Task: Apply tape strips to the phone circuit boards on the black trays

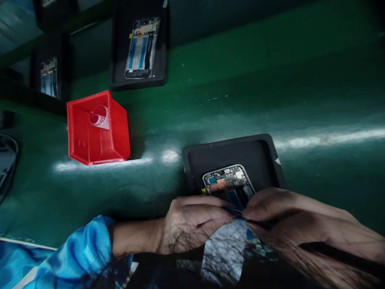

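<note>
An opened smartphone (230, 178), its circuit board exposed at the top end, lies in a black tray (227, 154); my hands cover its lower part. My left hand (198, 222) reaches in from the left, fingers closed on the edge of a thin, dark bluish strip (236, 210). Thumb and fingers of my right hand (288, 218) pinch the same strip from the other side. Just beneath the fingers is a pale, wrinkled sheet (224, 253); whether it joins the strip, I cannot tell.
To the left stands a red bin (120, 128) with a perforated white curled piece (100, 117) inside. Farther back, a second black tray (162, 60) carries another opened phone (141, 50). One more opened phone (49, 78) lies at far left. A cable (15, 160) curves at the left edge.
</note>
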Tool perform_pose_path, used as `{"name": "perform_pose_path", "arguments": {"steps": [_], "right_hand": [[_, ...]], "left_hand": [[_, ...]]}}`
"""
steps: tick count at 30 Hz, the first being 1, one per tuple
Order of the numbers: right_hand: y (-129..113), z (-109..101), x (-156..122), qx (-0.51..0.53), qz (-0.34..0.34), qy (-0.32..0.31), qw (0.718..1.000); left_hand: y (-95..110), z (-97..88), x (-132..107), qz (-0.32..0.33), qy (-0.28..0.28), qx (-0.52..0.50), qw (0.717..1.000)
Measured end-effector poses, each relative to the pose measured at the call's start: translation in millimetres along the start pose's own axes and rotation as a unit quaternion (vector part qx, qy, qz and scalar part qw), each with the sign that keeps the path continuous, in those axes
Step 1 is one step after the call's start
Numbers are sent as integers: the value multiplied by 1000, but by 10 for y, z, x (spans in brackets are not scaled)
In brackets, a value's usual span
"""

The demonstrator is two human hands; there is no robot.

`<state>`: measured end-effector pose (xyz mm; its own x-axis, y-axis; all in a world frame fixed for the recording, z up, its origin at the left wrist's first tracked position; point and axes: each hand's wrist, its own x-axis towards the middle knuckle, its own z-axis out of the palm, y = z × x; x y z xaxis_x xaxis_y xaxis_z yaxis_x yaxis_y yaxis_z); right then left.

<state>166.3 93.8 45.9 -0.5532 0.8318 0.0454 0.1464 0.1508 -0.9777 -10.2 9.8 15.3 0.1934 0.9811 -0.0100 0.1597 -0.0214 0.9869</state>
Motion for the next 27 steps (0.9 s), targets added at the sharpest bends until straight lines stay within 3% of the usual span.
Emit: {"name": "perform_pose_path", "arguments": {"steps": [3,6,14,18,22,27], "right_hand": [[-2,-11,15,-30,-73,-51,996],[19,-22,5,-24,-102,-72,992],[62,-38,-63,16,-70,-67,995],[81,-6,-128,33,20,4,999],[95,30,-137,39,58,49,996],[59,67,-17,19,134,152,979]], "left_hand": [[-8,4,-5,2,2,-2,1000],[-14,8,1,1,7,-6,1000],[-23,21,-17,-4,14,-2,1000],[-35,35,-40,-8,22,3,1000],[-45,31,-35,-5,16,11,1000],[-53,24,-31,4,23,26,999]]}}
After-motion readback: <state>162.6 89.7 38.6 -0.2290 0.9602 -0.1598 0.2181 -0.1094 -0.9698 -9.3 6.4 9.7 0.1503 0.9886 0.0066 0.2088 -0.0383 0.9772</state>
